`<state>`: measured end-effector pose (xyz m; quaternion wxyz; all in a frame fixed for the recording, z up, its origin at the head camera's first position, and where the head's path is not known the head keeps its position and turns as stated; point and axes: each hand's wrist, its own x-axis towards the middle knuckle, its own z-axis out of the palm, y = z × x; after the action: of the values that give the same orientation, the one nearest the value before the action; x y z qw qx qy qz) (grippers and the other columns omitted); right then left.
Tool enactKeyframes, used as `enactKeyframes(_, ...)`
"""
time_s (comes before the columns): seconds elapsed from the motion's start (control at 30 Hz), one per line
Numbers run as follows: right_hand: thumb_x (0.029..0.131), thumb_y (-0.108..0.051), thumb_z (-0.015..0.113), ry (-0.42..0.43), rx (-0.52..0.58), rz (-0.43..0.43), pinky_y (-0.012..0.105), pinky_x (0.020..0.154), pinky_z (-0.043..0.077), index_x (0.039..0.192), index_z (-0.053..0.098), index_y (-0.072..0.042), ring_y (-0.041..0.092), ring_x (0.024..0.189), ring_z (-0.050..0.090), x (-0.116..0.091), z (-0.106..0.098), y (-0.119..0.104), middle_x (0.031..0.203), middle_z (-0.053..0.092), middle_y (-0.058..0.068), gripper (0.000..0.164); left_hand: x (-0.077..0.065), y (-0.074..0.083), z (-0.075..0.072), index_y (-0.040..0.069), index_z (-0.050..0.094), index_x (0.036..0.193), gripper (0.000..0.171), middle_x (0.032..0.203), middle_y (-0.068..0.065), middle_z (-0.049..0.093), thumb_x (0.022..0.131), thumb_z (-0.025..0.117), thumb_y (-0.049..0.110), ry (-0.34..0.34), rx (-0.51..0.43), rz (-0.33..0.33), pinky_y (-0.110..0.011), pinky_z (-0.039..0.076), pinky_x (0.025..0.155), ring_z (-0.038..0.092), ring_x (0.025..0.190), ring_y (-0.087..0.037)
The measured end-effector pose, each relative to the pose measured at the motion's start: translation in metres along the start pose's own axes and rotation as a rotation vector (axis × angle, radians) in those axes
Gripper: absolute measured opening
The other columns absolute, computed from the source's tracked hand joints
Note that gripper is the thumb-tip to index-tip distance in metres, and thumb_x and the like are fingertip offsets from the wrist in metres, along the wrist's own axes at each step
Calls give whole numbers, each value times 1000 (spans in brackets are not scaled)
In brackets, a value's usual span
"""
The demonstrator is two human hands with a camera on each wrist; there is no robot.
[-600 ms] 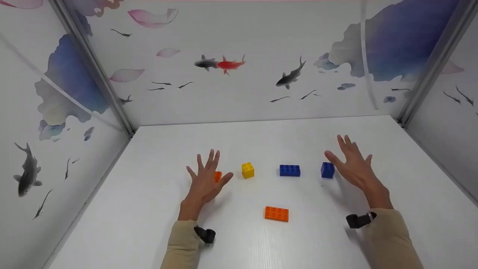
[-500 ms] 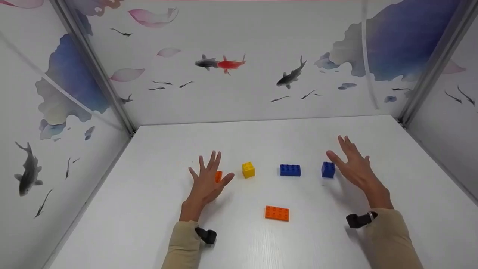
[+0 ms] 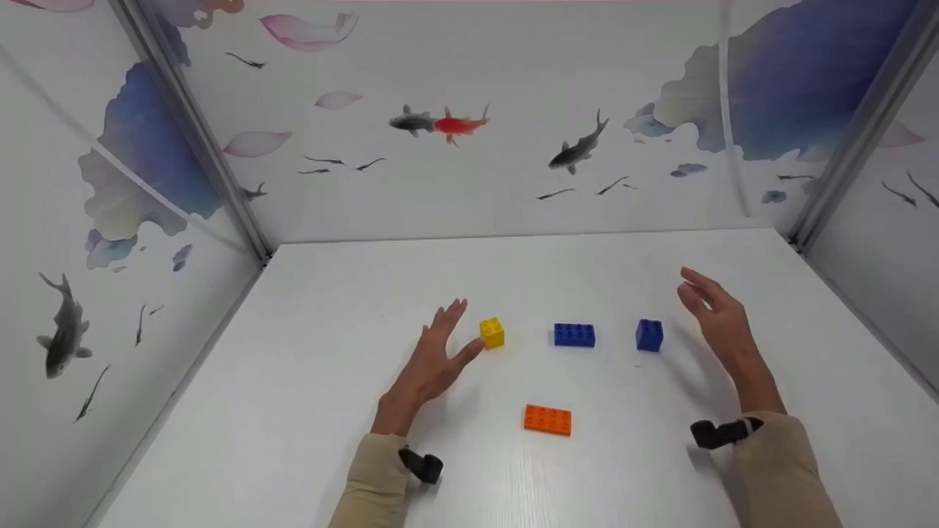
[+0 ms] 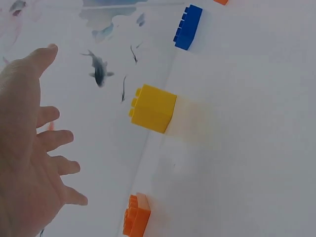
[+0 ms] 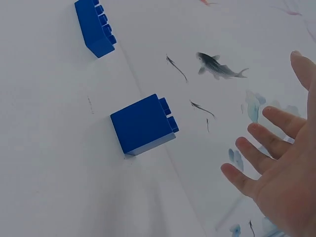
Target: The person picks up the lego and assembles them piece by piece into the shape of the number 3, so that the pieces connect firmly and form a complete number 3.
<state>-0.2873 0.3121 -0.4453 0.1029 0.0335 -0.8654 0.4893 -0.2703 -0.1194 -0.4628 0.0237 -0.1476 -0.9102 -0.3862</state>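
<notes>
A yellow, studded, cube-like plastic block (image 3: 492, 333) is standing at two o'clock from the empty left hand (image 3: 433, 363), which, thumb spread, is swinging toward it, apparently turning attention there, and now hiding the orange plastic brick (image 4: 137, 216) from the head view. The empty right hand (image 3: 726, 319), fingers relaxed, is easing off the cube-like blue plastic block (image 3: 649, 335) at its nine o'clock.

On the table (image 3: 631, 477), one brick (image 3: 547, 420) lies in front of a row of bricks (image 3: 574, 335).
</notes>
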Motion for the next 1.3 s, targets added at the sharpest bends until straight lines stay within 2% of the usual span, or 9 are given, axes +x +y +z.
enactKeyframes(0.13,103,-53,45,7,18,22,48,118,37,156,36,-15,23,143,45,-2,2,6,160,39,13,65,-1,4,5,28,32,157,73,165,-5,31,96,53,61,-12,-37,23,-60,20,123,25,155,-30)
enactKeyframes(0.23,102,-54,47,-6,30,34,39,115,42,155,39,-17,14,138,49,-1,6,11,158,43,11,65,-1,6,10,27,36,156,72,162,-6,37,95,56,60,-23,-78,46,-57,33,119,35,149,-30)
enactKeyframes(0.3,101,-52,51,-24,47,37,42,117,40,154,39,-15,18,141,46,0,8,15,158,43,12,66,-1,5,14,24,38,155,71,159,-7,41,95,57,58,-35,-114,76,-52,40,115,41,145,-30)
enactKeyframes(0.4,100,-51,55,-72,54,45,58,118,33,156,35,-14,32,148,37,0,11,20,160,39,14,70,-1,3,21,16,42,153,70,153,-9,48,95,60,53,-58,-172,116,-47,48,110,48,138,-29)
enactKeyframes(0.47,99,-49,57,-114,51,51,63,118,29,157,32,-13,38,149,32,0,11,24,162,35,16,73,-2,2,25,13,45,150,69,147,-10,53,95,62,51,-79,-204,130,-44,50,106,53,133,-27)
enactKeyframes(0.73,96,-46,63,-222,49,82,66,118,26,159,25,-9,43,150,27,2,13,31,165,25,18,82,-4,3,34,12,51,145,65,135,-13,61,93,66,48,-230,-266,131,-38,54,100,62,120,-26)
enactKeyframes(1.0,93,-50,67,-244,40,158,65,118,27,158,28,-8,45,149,28,2,17,33,162,29,22,87,-3,10,45,20,57,141,60,129,-1,66,89,73,45,-366,-175,74,-30,54,95,62,112,-15)
enactKeyframes(1.2,91,-51,69,-283,-2,234,65,118,25,158,30,-11,46,148,29,4,20,31,162,30,22,87,-2,16,47,22,60,138,57,128,4,67,87,77,39,-483,-174,93,-27,51,98,61,110,-9)
enactKeyframes(1.3,91,-48,70,-288,-17,235,64,119,26,157,31,-10,46,148,30,5,21,30,162,30,22,86,-2,18,46,21,62,136,56,127,5,67,85,80,36,-503,-162,105,-26,50,99,60,109,-7)
